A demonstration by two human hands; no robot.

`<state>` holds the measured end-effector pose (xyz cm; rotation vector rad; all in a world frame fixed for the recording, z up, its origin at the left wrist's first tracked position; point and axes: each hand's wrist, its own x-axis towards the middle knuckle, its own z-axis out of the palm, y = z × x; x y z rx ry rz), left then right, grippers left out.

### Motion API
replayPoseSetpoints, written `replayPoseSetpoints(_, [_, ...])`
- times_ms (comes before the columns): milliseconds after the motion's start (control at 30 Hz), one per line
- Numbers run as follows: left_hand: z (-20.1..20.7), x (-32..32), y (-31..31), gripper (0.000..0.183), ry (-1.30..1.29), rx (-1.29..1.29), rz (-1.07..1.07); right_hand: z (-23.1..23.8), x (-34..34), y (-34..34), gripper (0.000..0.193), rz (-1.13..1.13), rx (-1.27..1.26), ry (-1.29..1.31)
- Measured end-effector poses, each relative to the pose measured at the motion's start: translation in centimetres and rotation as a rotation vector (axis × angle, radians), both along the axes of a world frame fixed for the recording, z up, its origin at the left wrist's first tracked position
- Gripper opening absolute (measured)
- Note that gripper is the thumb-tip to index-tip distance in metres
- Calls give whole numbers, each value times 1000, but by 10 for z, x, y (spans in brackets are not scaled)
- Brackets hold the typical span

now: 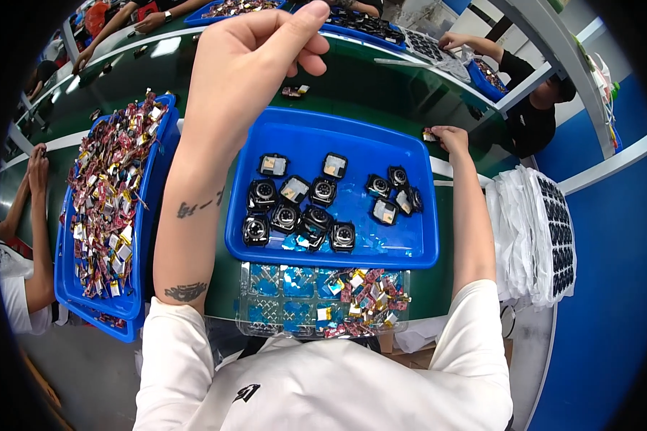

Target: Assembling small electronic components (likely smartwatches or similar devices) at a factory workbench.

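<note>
My left hand point(273, 50) is raised high above the far side of the blue tray point(402, 248). Its thumb presses toward curled fingers, and whatever they may hold is hidden. Past the tray's far right corner, my right hand point(451, 138) pinches a small circuit board with a battery point(430, 134) over the green belt. Several black watch cases point(285, 218) lie loosely in the tray, some with a round back facing up, some showing a pale inside. Small blue film pieces point(370, 241) are scattered on the tray's floor.
Against my body sits a clear plastic compartment tray point(266, 316) with more boards at its right. A blue bin point(61, 280) heaped with boards stands left. Stacked white-wrapped trays point(525, 237) rise at right. Another board point(295, 91) lies on the belt point(366, 79); co-workers' hands point(151, 21) work across it.
</note>
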<state>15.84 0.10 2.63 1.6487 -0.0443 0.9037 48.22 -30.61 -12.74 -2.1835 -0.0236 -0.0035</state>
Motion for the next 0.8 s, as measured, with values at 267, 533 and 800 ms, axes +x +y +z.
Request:
replayPoseSetpoints(267, [-6,4,-16,40,77,-48,-54,66,-139,38,14,628,-4,-398])
replayPoseSetpoints(533, [-3,0,-29,32,207,91,-33,68,-308,53,15,1379,-411,-568])
replayPoseSetpoints(800, [13,-11,-29,27,313,265,-394,75,-297,59,11,1318,167,-273])
